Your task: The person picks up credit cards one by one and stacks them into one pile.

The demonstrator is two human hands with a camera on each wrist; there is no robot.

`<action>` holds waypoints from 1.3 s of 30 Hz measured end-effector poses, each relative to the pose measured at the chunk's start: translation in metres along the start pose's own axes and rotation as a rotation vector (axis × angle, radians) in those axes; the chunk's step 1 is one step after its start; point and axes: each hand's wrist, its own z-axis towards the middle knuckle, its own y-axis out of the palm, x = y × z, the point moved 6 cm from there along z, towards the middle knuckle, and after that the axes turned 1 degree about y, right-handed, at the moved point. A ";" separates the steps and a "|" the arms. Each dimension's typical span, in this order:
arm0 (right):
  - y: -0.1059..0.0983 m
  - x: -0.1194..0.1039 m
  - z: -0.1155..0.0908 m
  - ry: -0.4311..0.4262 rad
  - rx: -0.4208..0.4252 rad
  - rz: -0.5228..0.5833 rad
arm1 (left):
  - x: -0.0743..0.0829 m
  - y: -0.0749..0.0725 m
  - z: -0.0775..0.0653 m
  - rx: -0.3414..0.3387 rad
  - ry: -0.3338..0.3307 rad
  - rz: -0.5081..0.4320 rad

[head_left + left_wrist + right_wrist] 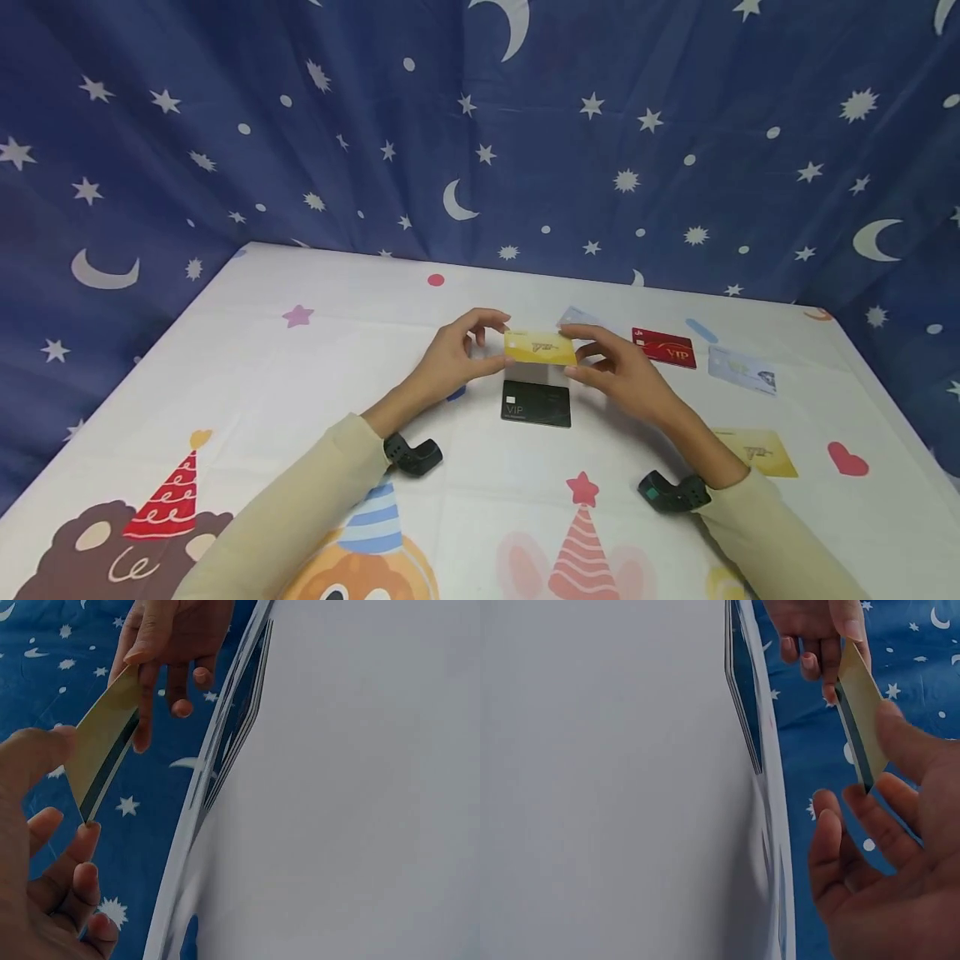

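Observation:
A yellow plastic card (539, 347) is held up above the table between both hands, its printed face toward the head camera. My left hand (456, 346) pinches its left end between thumb and fingertips, and my right hand (617, 367) pinches the right end the same way. The back of the yellow card (111, 742), with a dark stripe, shows in the left wrist view. In the right wrist view the same card (861, 712) spans the two hands. Just below it in the head view, a black VIP card (536, 404) lies on the table.
Right of the hands lie a red VIP card (664, 348), a pale blue card (742, 370) and a gold card (757, 452), the last partly behind the right forearm. Another pale card (576, 316) is partly hidden behind the right hand. A star-patterned blue curtain (375, 100) hangs behind the white table (315, 367).

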 end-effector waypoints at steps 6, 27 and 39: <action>-0.003 -0.003 -0.010 -0.053 -0.016 0.006 | 0.007 0.003 -0.003 -0.030 0.027 0.011; 0.006 -0.007 -0.027 -0.211 -0.085 -0.122 | 0.013 0.015 -0.020 -0.199 0.108 0.141; 0.015 0.001 -0.026 -0.175 -0.152 -0.184 | 0.009 0.017 -0.023 -0.249 0.097 0.147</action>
